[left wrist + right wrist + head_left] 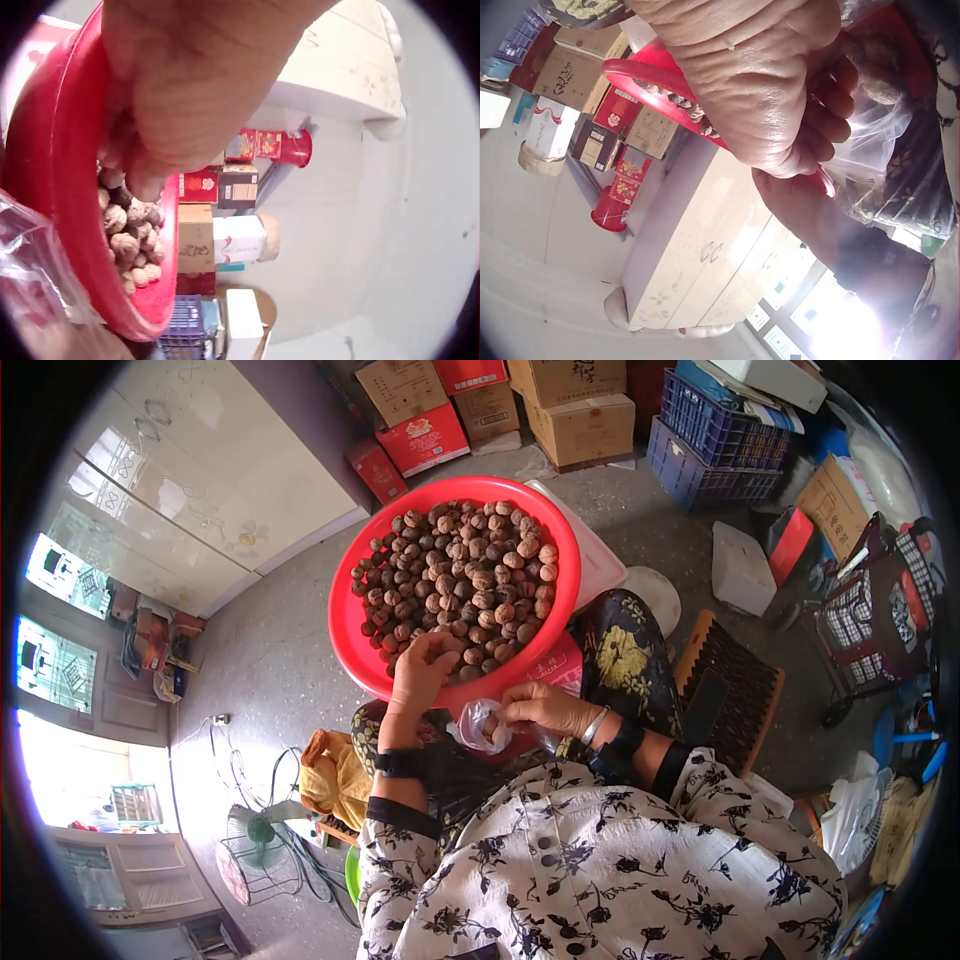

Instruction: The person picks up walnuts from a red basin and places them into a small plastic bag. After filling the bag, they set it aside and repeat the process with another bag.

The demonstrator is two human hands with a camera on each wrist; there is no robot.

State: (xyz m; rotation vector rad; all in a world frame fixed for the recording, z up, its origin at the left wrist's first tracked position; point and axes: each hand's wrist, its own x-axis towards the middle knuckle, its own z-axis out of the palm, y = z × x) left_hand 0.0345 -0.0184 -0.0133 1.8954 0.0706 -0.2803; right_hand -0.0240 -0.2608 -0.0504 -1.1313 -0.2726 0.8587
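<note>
A wide red basin (345, 645) holds a heap of brown walnuts (470, 560). My left hand (422, 672) reaches over its near rim, fingers bent down among the walnuts; in the left wrist view the fingertips (146, 184) are right at several of them. I cannot tell whether those fingers hold a walnut. My right hand (550, 710) grips the mouth of a clear plastic bag (480, 725), just in front of the basin over the lap. Something brownish shows inside the bag. In the right wrist view its curled fingers (829, 112) are beside the clear film.
Cardboard boxes (580, 430) and blue crates (710, 450) stand beyond the basin. A fan (262, 840) with loose cables is on the floor at left. A wooden seat with brown beads (735, 680) and a plaid trolley bag (880, 610) are at right.
</note>
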